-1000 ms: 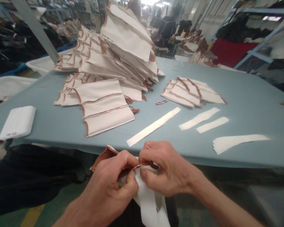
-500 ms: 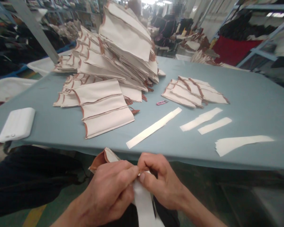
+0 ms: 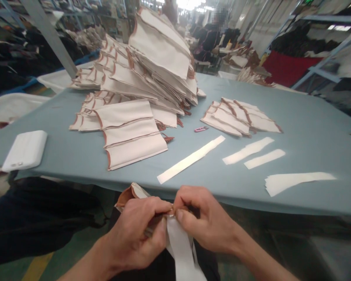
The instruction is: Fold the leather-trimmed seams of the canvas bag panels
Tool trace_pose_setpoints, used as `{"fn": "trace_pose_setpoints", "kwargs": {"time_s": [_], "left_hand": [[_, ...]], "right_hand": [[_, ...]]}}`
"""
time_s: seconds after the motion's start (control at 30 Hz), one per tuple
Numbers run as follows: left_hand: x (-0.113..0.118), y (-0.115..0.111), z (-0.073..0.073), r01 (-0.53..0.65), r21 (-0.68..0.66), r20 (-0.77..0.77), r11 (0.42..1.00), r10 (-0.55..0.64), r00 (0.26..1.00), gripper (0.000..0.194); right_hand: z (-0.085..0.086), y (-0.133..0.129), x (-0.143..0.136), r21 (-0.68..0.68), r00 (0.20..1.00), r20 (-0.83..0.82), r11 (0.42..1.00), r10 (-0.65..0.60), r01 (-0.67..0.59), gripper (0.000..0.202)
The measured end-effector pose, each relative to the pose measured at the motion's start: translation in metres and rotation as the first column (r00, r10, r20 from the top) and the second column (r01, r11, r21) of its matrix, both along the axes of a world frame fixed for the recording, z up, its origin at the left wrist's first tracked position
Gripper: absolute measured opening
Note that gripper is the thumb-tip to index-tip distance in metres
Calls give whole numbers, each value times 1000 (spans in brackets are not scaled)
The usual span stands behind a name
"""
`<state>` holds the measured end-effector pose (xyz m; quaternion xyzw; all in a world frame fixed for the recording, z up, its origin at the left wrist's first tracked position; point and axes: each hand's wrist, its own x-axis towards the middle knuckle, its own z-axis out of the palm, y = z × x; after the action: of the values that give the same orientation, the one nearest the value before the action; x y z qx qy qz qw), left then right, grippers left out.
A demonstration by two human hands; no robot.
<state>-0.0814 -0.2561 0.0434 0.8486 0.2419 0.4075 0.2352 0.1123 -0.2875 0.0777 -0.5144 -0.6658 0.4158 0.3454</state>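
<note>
Blue tbl behind held wht cloth, brn inside.

Your table has smooth, matt cloth-like cover; white box looks like smooth plastic; panel stack looks like matt cloth.

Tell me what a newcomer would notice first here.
Probably the tall, leaning pile of cream pieces with brown edging, towering at the back of the blue-green table. Next, the two hands close together at the near edge, pinching a piece with a white strip hanging from it.
</note>
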Motion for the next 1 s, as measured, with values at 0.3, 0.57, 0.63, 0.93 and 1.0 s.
{"fn": "trace_pose_setpoints", "kwargs": {"time_s": [0.3,0.57,0.63,0.93,1.0], "left_hand": [[-7,9,35,123,-430,-235,894,-243,941,32],[-14,8,28,242,-691,-37,681,-368,929,37],[-19,5,26,205,-655,-81,727,-337,938,34],[-22,-1,19,241,-779,89,579,-278,956,50],[-23,-1,19,256,-802,105,540,-295,950,51]], "right_hand": [[-1,4,-4,457,998,40,887,51,-64,23],[-6,13,1,172,921,-222,943,319,-286,40],[-4,14,1,85,939,-81,941,333,-326,43],[-2,6,-3,-43,911,-189,923,368,-382,53],[-2,2,-4,60,923,-153,936,353,-348,48]]}}
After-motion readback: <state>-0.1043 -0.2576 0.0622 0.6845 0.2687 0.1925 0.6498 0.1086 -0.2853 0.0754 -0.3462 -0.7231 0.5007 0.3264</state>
